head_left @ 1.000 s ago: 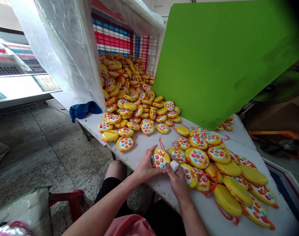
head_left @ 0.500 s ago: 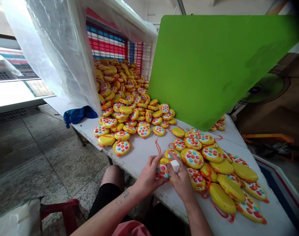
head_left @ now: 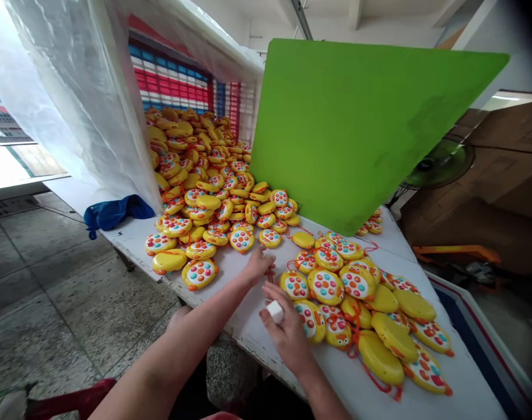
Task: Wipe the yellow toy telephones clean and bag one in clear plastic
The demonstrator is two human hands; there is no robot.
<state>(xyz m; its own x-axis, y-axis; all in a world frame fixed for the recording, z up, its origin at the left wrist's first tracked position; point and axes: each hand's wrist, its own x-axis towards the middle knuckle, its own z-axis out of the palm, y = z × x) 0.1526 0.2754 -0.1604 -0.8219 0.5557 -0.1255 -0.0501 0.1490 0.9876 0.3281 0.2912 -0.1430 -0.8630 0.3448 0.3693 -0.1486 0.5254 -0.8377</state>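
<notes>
My left hand (head_left: 261, 265) is stretched forward over the table, fingers extended, with no toy in it. It is close to the front of a big heap of yellow duck-like toys (head_left: 242, 239) with coloured buttons. An orange-red cord shows just below its fingers. A small white block (head_left: 275, 311) is held in my right hand (head_left: 289, 333), which hovers above the table's near edge. Just right of that hand lies a button-side-up toy (head_left: 310, 321), part of a second group of toys (head_left: 326, 286), some face up and some showing plain yellow backs.
A tall green board (head_left: 371, 128) stands behind the toys. The heap spills from a plastic-draped crate (head_left: 178, 81) on the white table (head_left: 244, 312). A blue cloth (head_left: 117, 213) lies at the left edge. A fan (head_left: 441, 166) and cardboard boxes (head_left: 502, 192) are at right.
The toy that both hands held now lies on the table among the right-hand group. My left hand has moved away towards the heap. My right hand keeps the white block. The view has shifted.
</notes>
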